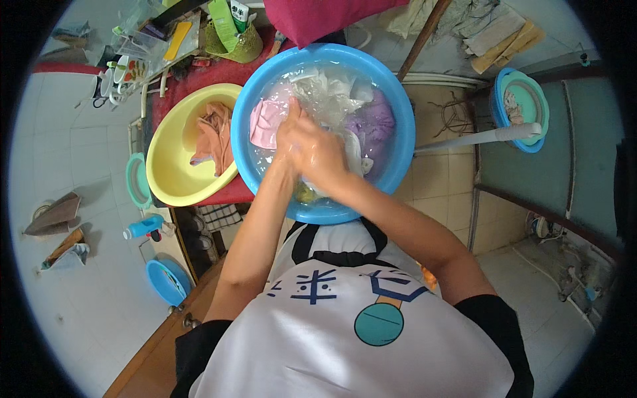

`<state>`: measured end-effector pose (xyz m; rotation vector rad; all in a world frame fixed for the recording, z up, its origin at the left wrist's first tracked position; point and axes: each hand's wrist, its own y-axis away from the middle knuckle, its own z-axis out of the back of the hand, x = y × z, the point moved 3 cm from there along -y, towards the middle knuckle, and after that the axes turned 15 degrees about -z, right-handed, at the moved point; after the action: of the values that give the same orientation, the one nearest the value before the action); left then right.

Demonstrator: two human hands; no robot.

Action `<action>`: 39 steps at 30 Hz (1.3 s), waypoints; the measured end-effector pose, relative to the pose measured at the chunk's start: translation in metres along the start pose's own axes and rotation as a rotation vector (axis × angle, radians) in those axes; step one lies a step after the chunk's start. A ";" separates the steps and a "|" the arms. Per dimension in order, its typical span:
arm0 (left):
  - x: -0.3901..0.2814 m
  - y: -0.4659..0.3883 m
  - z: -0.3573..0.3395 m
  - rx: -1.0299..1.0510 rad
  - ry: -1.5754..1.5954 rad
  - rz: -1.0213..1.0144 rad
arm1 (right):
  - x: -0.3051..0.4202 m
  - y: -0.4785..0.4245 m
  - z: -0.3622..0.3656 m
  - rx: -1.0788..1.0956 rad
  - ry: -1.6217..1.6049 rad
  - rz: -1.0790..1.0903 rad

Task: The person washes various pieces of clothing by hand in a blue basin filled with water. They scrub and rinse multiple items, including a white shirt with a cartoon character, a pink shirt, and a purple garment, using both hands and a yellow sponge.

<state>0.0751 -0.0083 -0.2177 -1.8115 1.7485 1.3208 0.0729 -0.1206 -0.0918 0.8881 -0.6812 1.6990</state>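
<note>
Over a blue plastic basin [406, 124] of water, my left hand [288, 133] and my right hand [322, 153] are pressed together, wet. The right hand lies across the left and hides its palm, so whether anything is held between them cannot be seen. Beside my left hand, pink cloth [265, 124] shows at the water's surface. Pale, translucent wet material [323, 97] floats just beyond my fingers. Purple cloth [375, 122] is bunched at the basin's right side. A small yellowish item [306, 193] lies partly hidden below my wrists.
Left of the blue basin, a yellow basin [169, 164] holds brown-orange cloth [215, 139] on a red surface [171, 97]. A green basket [249, 46] with tubes stands behind. A wooden pole [423, 40] and a white-gripped handle [497, 134] rise at the right.
</note>
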 end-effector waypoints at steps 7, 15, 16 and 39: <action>-0.071 0.037 -0.088 -0.128 -0.106 -0.225 | -0.052 -0.067 0.038 -0.179 -0.040 -0.272; -0.023 0.009 -0.004 -0.239 -0.924 -0.561 | -0.055 -0.043 0.002 -0.203 0.142 -0.169; -0.004 0.004 0.015 -0.203 -1.046 -0.530 | -0.058 -0.040 -0.008 0.027 0.285 -0.246; -0.048 0.045 -0.078 -0.146 -0.235 0.076 | -0.051 -0.060 -0.001 -0.114 0.160 -0.281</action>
<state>0.0731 -0.0466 -0.1229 -1.5971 1.6472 1.6565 0.1388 -0.1306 -0.1339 0.7222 -0.5134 1.4471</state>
